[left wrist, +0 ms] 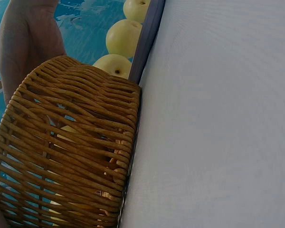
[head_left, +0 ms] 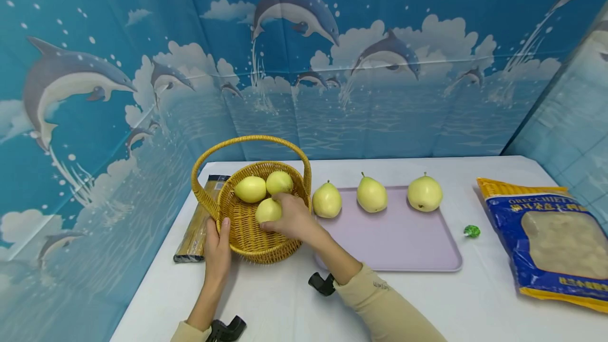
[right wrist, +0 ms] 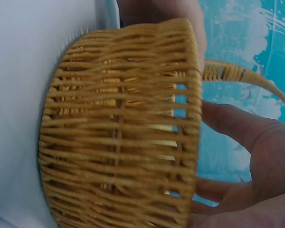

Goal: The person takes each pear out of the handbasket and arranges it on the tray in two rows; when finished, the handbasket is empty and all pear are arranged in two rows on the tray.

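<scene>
In the head view, a wicker basket [head_left: 247, 228] with a tall arched handle stands at the left of the table. Two yellow-green pears [head_left: 250, 189] lie inside, towards its back. My right hand [head_left: 293, 218] reaches over the right rim and grips another pear [head_left: 267, 210] inside, thumb and fingers on either side of it. At the basket's left side, my left hand [head_left: 218, 249] holds the rim near the handle's base. Woven basket wall [left wrist: 71, 147] covers much of the left wrist view. The right wrist view shows my right hand [right wrist: 270, 161] beyond the basket rim.
Right of the basket lies a lilac tray [head_left: 389, 247] with three pears [head_left: 372, 194] along its back and left edges. Farther right are a small green broccoli-like piece [head_left: 472, 231] and a blue-and-yellow pasta bag [head_left: 560, 241]. A flat golden-brown package [head_left: 192, 234] lies partly behind the basket.
</scene>
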`<state>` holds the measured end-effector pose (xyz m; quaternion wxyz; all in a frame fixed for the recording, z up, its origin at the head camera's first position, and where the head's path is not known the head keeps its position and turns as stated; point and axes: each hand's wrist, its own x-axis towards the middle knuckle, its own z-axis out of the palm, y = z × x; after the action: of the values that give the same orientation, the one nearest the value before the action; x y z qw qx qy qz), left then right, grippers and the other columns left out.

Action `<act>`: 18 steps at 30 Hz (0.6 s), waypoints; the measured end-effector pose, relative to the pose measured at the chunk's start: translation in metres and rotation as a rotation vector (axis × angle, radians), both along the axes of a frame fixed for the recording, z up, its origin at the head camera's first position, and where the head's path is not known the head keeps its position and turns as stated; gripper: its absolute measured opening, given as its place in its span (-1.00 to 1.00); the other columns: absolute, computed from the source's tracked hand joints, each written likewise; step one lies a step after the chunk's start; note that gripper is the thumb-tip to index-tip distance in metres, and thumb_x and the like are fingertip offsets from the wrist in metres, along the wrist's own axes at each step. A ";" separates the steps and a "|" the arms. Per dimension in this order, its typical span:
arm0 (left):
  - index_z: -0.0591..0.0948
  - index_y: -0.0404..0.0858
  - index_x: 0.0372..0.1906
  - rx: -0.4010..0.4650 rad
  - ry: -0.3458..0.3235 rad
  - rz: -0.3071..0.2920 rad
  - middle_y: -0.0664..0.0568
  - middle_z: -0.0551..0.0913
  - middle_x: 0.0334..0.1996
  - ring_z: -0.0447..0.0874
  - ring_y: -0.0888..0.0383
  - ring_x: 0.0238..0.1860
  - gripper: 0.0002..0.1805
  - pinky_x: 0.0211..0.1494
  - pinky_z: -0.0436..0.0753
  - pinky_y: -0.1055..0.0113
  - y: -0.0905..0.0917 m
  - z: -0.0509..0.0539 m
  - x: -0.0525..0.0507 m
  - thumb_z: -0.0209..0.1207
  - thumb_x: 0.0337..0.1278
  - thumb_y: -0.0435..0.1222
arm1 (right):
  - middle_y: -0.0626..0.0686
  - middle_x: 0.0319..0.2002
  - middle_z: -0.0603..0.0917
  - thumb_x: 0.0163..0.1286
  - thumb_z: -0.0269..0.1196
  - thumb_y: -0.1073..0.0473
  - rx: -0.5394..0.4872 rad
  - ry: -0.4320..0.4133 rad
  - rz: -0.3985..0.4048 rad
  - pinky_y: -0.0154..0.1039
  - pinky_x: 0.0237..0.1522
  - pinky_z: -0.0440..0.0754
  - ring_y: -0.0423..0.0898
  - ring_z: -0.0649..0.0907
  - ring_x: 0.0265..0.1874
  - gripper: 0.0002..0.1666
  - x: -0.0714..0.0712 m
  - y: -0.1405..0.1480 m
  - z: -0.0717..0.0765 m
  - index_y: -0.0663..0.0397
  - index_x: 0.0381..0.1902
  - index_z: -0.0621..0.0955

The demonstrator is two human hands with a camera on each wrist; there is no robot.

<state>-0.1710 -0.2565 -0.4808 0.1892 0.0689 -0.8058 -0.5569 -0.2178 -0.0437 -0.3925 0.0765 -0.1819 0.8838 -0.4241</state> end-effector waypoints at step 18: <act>0.27 -0.23 0.53 0.012 -0.001 -0.001 -0.22 0.51 0.23 0.47 -0.04 0.17 -0.42 0.11 0.38 0.48 -0.001 -0.001 -0.001 -0.12 0.71 0.03 | 0.17 0.30 0.66 0.13 0.66 0.11 0.124 0.112 0.135 0.02 0.39 0.52 0.13 0.59 0.33 -0.13 0.005 -0.036 -0.018 0.20 0.37 0.57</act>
<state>-0.1719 -0.2573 -0.4820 0.1880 0.0698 -0.8025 -0.5620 -0.2127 -0.0795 -0.4109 0.0664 -0.2592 0.8972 -0.3515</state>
